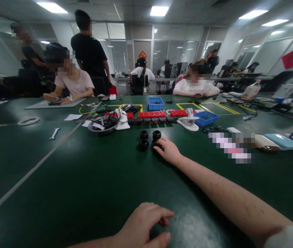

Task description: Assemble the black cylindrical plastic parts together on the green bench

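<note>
Glass partitions [161,38] enclose a wide, lit room, and a dark green table [84,182] fills its foreground. Across it sit one person in pink [75,81] and another in white [195,86], while a person in black [89,51] stands behind. From the lower right a bare forearm [221,175] stretches across the tabletop, presumably because the small pieces lie that far out. Its right hand [170,151] bends its fingers over a dark piece [159,146]; whether it grips or merely touches cannot be told. The left hand [145,222] waits nearer the body, thumb and index finger spread with nothing between them. Beyond, a row of red blocks [152,114], a round basin [110,132] and blue bins [206,119] line the middle, perhaps pushed back to leave working space. Three black round pieces [144,144] stand beside the right fingers, making a tight square with the covered one, likely grouped for easy picking. That covered piece is mostly hidden, the basin's tangled contents are hard to separate, and the left forearm is cut off below.
</note>
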A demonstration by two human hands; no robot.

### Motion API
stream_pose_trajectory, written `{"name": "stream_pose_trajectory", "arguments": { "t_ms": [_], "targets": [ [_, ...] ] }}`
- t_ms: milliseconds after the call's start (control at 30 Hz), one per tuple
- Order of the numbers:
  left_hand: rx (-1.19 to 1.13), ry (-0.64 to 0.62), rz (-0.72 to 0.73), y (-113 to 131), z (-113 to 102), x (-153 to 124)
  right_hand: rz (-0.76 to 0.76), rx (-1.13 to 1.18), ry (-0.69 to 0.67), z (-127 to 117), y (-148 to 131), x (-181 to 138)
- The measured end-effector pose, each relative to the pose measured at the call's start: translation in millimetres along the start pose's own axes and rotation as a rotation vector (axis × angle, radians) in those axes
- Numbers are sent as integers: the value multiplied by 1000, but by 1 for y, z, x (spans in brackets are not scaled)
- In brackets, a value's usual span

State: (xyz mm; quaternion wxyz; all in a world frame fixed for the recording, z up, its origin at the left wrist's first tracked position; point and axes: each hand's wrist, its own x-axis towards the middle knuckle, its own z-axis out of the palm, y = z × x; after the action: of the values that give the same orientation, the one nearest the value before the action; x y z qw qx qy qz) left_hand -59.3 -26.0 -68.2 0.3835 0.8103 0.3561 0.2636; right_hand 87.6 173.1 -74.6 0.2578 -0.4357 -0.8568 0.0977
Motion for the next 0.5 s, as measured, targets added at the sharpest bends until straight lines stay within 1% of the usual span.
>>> {"name": "stream_pose_trajectory", "arguments": {
  "t_ms": [133,300,500],
  "targets": [
    [19,-27,20,-12,6,1,56,40,65,5,2,-3],
    [22,-38,18,-28,16,1,56,78,79,8,8,1],
    [46,-35,33,-33,21,1,31,64,95,8,10,3]
  ]
}}
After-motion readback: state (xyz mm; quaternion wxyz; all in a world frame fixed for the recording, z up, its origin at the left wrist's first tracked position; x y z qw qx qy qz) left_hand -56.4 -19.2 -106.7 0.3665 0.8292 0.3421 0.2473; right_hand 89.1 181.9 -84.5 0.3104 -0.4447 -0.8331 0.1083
